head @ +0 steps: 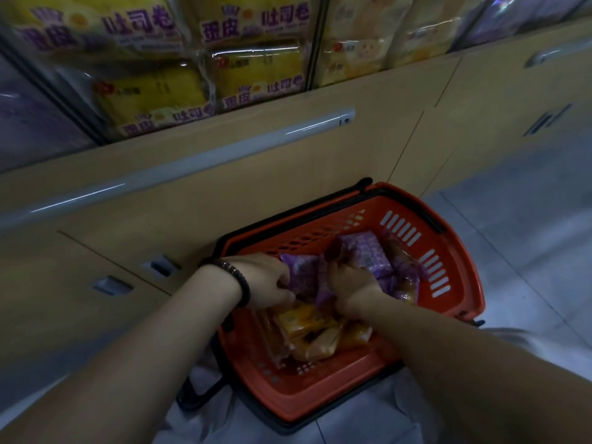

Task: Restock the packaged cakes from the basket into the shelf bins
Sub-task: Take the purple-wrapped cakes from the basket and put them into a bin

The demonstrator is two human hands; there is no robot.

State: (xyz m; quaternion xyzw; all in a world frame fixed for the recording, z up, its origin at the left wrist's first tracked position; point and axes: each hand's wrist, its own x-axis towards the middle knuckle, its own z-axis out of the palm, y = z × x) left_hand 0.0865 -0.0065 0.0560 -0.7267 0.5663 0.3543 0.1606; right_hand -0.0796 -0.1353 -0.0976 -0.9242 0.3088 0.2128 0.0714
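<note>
Grasping purple packs (368, 251) at far end of basket (473, 277) with left grip (269, 280) and right grip (349, 283), both curled round them; liable to spill some back onto yellow packs (304, 322) or crush them if hauled bunched toward bins (256, 75) above basket.

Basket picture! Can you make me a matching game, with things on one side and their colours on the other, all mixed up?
Things
1. basket
2. far cakes, gripped by the left hand and the right hand
3. near cakes
4. bracelet on the left wrist

Colours
A. purple
B. black
C. red-orange
D. yellow

Pairs: 1-C, 2-A, 3-D, 4-B
</note>
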